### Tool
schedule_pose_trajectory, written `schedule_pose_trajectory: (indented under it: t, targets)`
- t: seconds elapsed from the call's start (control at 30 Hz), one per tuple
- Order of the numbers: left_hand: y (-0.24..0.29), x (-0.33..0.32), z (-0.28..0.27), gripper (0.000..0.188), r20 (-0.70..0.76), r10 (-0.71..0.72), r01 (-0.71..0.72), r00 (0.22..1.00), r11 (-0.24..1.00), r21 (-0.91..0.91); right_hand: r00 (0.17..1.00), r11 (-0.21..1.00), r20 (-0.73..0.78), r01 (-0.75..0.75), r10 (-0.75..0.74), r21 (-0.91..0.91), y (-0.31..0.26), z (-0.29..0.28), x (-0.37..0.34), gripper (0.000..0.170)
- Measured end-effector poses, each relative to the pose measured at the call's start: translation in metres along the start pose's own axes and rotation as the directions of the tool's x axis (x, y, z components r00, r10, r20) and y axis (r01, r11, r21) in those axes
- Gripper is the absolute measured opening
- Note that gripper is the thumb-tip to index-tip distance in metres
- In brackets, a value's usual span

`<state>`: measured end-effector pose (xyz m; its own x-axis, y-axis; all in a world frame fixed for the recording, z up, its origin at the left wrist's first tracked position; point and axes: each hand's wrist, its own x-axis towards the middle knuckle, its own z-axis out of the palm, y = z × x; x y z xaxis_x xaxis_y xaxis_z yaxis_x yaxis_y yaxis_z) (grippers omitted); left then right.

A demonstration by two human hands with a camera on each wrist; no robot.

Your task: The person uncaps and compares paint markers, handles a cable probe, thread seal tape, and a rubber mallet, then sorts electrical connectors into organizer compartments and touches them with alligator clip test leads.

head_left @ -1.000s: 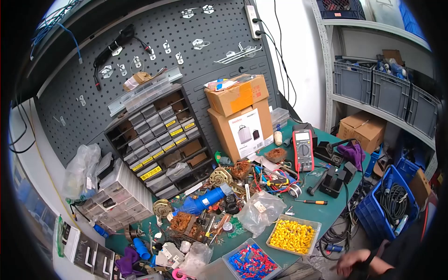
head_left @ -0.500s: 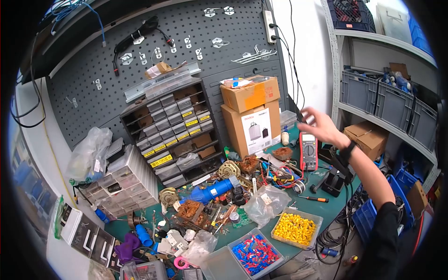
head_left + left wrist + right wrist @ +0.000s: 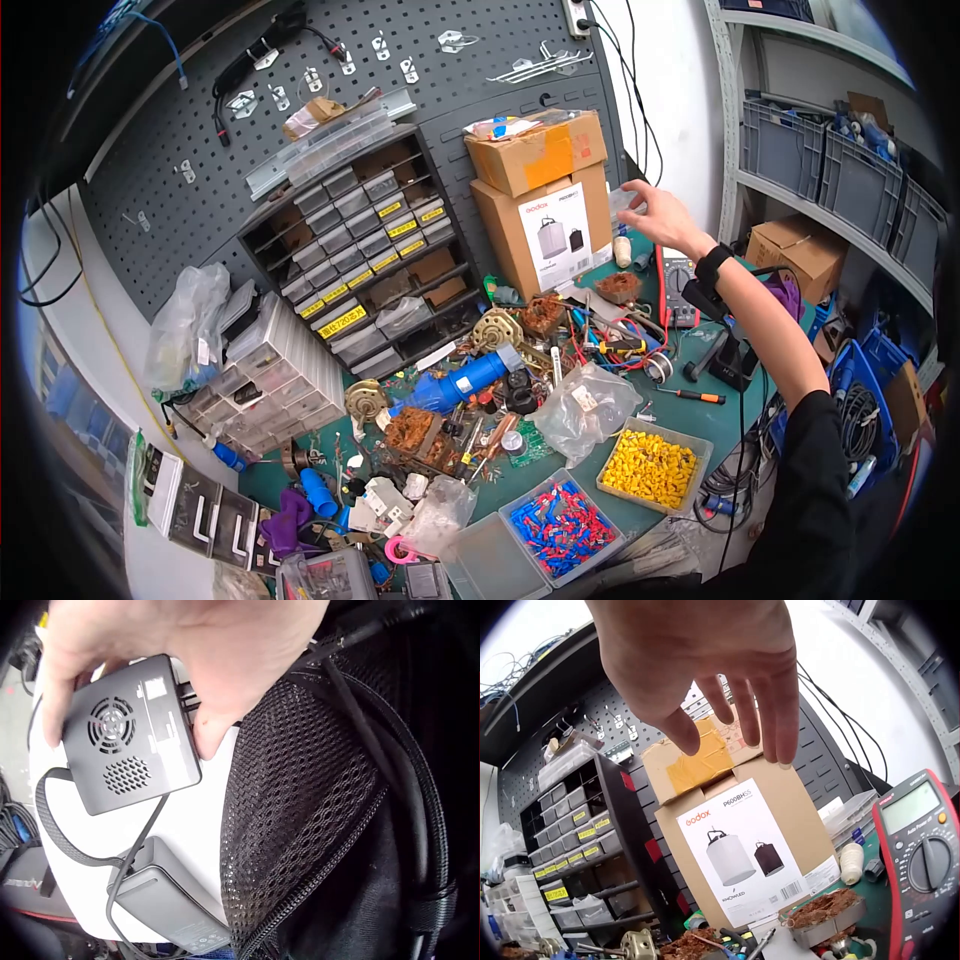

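My right hand (image 3: 665, 220) is raised above the back of the bench, fingers extended and holding nothing. Just below it stands a red-edged multimeter (image 3: 680, 280), partly covered by the wrist. In the right wrist view the fingers hang loosely in front of a taped cardboard box (image 3: 705, 761), which sits on a larger carton (image 3: 810, 832) with a lamp label. The left hand (image 3: 187, 645) shows only in its wrist view. It grips a flat black electronic box (image 3: 124, 750) with a round vent grille, thumb and fingers on opposite sides. A dark grey block (image 3: 169, 900) lies below, beside black mesh fabric (image 3: 292, 802).
A bin of yellow connectors (image 3: 650, 465) and one of red and blue connectors (image 3: 560, 530) sit along the front edge. Rusty parts, a blue cylinder (image 3: 465, 380) and tools clutter the middle. A drawer cabinet (image 3: 350, 240) stands behind; shelving (image 3: 735, 130) is at right.
My right hand has risen from low at the right, past the bin of yellow connectors, to above the multimeter, then shifted slightly further toward the boxes. The head view has also tilted a little.
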<state>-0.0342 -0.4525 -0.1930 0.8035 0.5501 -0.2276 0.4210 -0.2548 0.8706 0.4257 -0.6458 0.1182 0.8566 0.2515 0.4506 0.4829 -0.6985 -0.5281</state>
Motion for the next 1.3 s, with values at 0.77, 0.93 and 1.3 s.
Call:
schedule_pose_trajectory:
  t: [0.77, 0.93, 1.3]
  targets:
    - [-0.019, -0.013, -0.028, 0.026, 0.101, -0.058, 0.036, 0.993, 0.979, 0.202, 0.955, 0.989, 0.269, 0.142, -0.125, -0.045, 0.036, 0.095, -0.012, 0.087]
    - [-0.024, -0.02, -0.041, 0.026, 0.102, -0.08, 0.052, 0.992, 0.968, 0.247, 0.909, 0.99, 0.403, 0.134, -0.105, -0.044, 0.043, 0.118, -0.016, 0.089]
    - [-0.035, -0.04, -0.052, 0.026, 0.166, -0.133, 0.075, 0.977, 0.945, 0.319, 0.907, 0.985, 0.4, 0.166, -0.13, -0.055, 0.06, 0.124, -0.024, 0.067]
